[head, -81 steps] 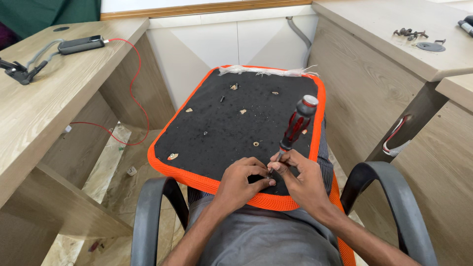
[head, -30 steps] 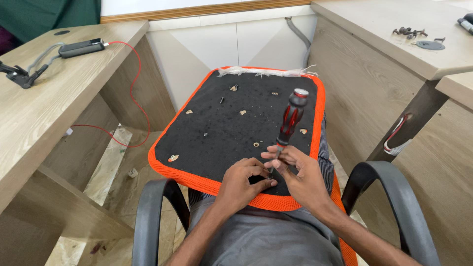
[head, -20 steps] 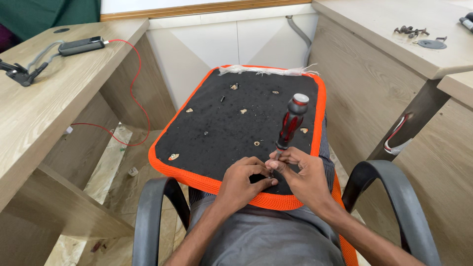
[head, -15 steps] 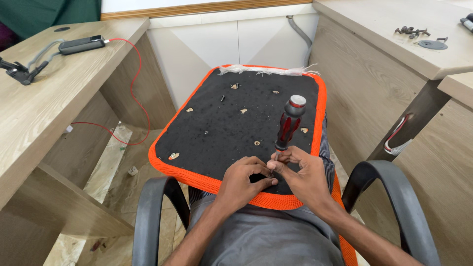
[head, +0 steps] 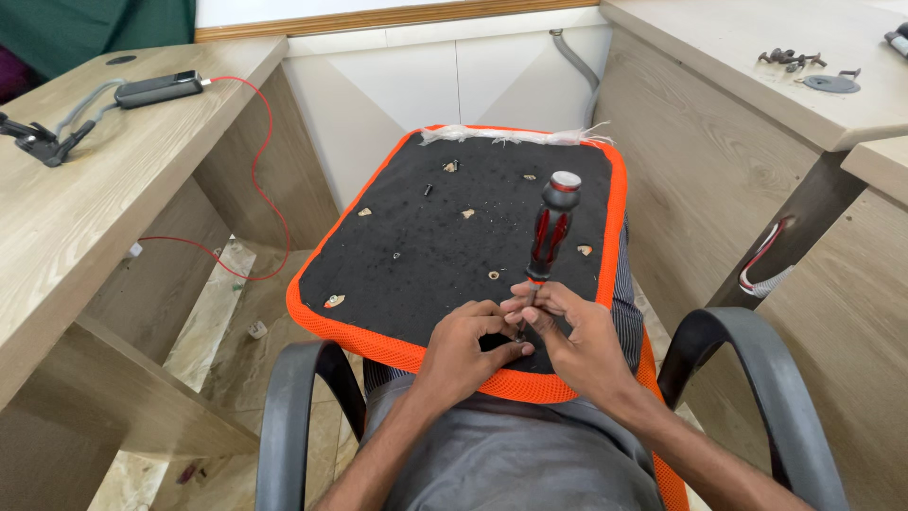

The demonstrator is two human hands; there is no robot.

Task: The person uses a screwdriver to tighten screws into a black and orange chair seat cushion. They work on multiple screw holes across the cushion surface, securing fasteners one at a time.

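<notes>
1. Seat panel (head: 426,246): black underside with an orange fabric rim, propped across the lap, far edge frayed with white threads.
2. Screwdriver (head: 549,232): red and black handle with a grey cap, standing nearly upright on the near right part of the panel, leaning slightly away, tip hidden between the two hands.
3. Right hand (head: 582,341): fingers (head: 544,293) pinched around the thin shaft just below the handle, clenched on the screwdriver.
4. Left hand (head: 463,345): resting on the panel just beside the right hand, fingers curled in toward the screwdriver tip, touching the panel there; impossible to tell whether anything small is gripped.
5. Small light scraps (head: 333,302) and holes scattered over the black face, with a small ring-shaped bit (head: 493,275) just left of the screwdriver.
6. Black chair armrests (head: 293,416) curving up on both sides of the lap, grey trousers between them.
7. Wooden surface (head: 113,189) to the left, carrying a dark flat device (head: 156,90) with a red wire (head: 260,142) trailing down over the edge, plus a black clamp-like tool (head: 38,142) with a grey cable.
8. Wooden surface (head: 757,104) to the right, bearing a small heap of dark screws (head: 790,59) and a grey round disc (head: 830,83).
9. Grey hose (head: 577,61) running down the white wall panel behind.
</notes>
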